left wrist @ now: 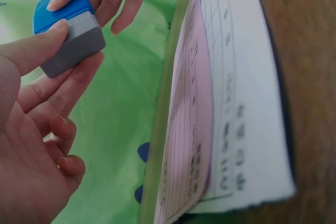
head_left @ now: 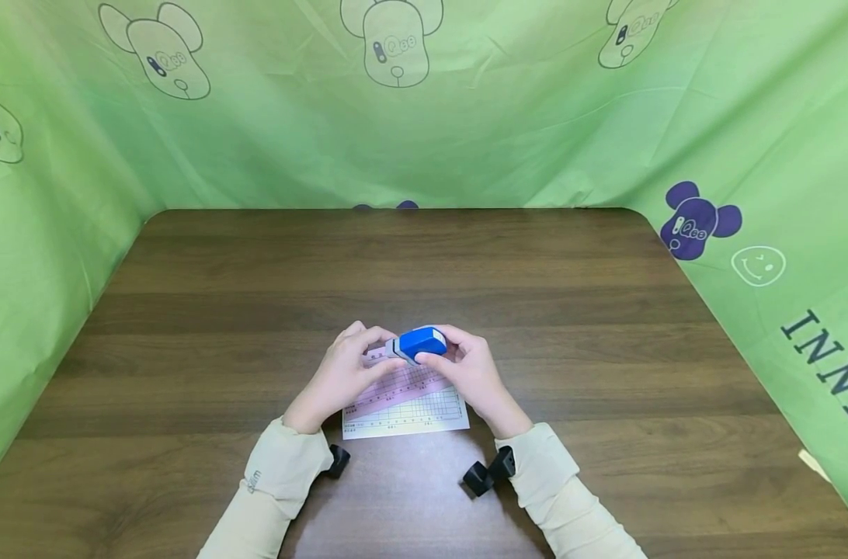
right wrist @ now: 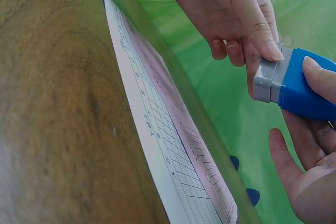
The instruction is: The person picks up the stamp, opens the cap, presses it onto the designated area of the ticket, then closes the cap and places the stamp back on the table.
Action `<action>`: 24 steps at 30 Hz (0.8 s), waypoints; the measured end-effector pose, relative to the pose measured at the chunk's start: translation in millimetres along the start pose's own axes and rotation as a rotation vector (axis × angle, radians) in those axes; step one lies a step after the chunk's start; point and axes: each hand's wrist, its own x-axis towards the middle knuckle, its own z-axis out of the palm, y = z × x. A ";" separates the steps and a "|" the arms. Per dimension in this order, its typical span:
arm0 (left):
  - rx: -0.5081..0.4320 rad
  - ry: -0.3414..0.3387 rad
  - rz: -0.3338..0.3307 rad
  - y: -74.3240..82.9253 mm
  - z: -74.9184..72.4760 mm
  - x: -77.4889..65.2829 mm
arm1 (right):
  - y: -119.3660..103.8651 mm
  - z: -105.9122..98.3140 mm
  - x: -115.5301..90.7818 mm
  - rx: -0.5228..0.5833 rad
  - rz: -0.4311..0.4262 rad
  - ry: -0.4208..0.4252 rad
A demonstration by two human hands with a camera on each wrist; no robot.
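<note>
A blue stamp point(head_left: 422, 340) with a grey cap point(left wrist: 79, 45) is held up over the papers between both hands. My left hand point(head_left: 343, 371) pinches the grey cap between thumb and fingers, its other fingers loosely curled. On the other end, my right hand point(head_left: 478, 373) grips the blue body point(right wrist: 302, 85), thumb on one face and fingers behind. In both wrist views the cap sits against the body; the stamping face is hidden. Beneath lie a pink printed form point(head_left: 389, 397) and, partly under it, a white printed form point(head_left: 434, 411), both with grids and small text.
The forms lie on a dark brown wooden table point(head_left: 410, 264). Green cloth point(head_left: 508, 132) with printed cartoon heads hangs behind and along the sides. Black wrist cameras point(head_left: 478, 479) sit at the sleeve cuffs, close over the table's near part.
</note>
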 end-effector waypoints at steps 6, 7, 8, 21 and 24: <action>-0.023 0.003 -0.044 -0.7 -1.8 -0.2 | 1.8 0.5 0.8 0.041 0.010 0.010; -0.028 0.007 -0.050 -1.0 -2.5 -0.3 | 1.9 0.5 0.9 0.050 0.011 0.014; -0.034 0.011 -0.054 -1.4 -3.1 -0.3 | 1.9 0.6 1.1 0.059 0.011 0.018; -0.059 0.064 -0.066 -13.3 -14.5 1.4 | 2.5 -0.3 1.5 0.075 0.026 0.025; -0.061 0.083 -0.097 -16.2 -19.4 1.3 | 2.6 -0.6 1.3 0.068 0.027 0.023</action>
